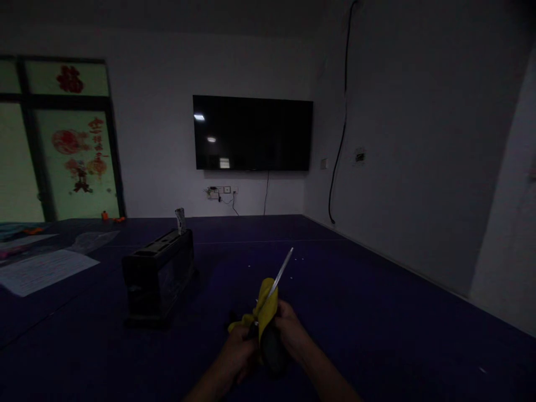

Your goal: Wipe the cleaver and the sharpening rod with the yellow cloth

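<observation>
Low in the middle of the head view, my left hand is closed around the dark handle of a knife. Its long, narrow, shiny blade points up and away to the right. A yellow cloth with a dark grey side is folded around the lower part of the blade. My right hand grips this cloth from the right, its fingers partly hidden behind the folds. To the left stands a black slotted knife block, with a pale patterned handle sticking up from its far end.
The dark blue tabletop carries small white specks. On the left lie a printed paper sheet, a clear plastic bag and small orange items. A wall closes the right side, with a hanging black cable.
</observation>
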`<state>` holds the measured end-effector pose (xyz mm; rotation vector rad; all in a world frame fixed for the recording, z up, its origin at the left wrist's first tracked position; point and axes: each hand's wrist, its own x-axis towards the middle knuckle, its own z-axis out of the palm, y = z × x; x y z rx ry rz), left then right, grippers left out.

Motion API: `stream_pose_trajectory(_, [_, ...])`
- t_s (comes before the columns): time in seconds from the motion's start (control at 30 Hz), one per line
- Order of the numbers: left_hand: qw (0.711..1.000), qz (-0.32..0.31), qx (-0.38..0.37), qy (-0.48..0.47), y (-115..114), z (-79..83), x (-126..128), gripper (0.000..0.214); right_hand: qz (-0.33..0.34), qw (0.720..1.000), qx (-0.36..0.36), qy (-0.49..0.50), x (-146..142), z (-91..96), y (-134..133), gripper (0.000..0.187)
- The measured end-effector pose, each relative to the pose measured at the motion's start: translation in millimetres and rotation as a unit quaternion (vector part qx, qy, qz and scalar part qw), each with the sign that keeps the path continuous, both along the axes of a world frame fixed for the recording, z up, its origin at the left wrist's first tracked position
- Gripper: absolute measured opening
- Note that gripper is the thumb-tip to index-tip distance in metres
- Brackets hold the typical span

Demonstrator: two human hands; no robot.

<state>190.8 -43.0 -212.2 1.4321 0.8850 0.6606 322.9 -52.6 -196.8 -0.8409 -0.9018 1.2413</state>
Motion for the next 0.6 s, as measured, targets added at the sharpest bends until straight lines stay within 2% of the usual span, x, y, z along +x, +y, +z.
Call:
stream_pose_trajectory(0.23, [1.0,-0.001,0.004,-0.001,-3.8,1.1,-0.8,0.04,0.012,0.999,0.025,-0.028,1.9,0.0,-1.5,0.027])
stream_pose_trajectory(0.47, [1.0,0.007,0.019,-0.007,-1.5,0.3,-1.5,0.039,0.009,0.999,0.041,-0.009,0.0,3.9,-2.3,0.025])
stream_pose_trajectory(0.6, [0.997,0.028,0.076,-0.022,1.2,7.2,-5.7,0.033,0.004,0.999,0.038,0.013,-1.0,2.8,0.0,0.027])
